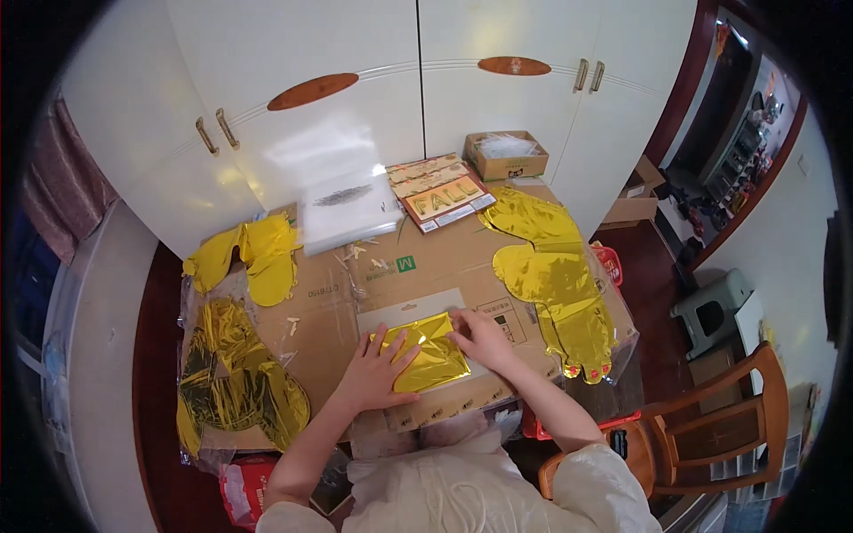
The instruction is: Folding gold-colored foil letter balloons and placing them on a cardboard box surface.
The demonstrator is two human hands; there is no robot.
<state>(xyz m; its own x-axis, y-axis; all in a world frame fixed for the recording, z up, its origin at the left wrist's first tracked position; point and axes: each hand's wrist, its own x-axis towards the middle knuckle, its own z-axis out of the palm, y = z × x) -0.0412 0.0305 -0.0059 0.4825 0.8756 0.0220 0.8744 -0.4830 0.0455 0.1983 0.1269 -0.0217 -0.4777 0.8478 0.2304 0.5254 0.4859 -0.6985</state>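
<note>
Over the remote feed I saw the folded, shiny gold foil sheet [433, 354] at the lower centre of the frame, on a flat pale-grey card [378, 320] over brown cardboard [400, 282]; the left hand [373, 371] lay wide, fingers spread across the foil's left side; the right hand [482, 341] was narrow at its upper right corner, though I could not tell whether it pinched; I judged that uneven pressing could crease the foil, and a sideways push could skew it off the card

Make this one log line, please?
left hand: on folded shiny gold foil | right hand: at foil's upper-right corner | underneath: flat pale sheet
</note>
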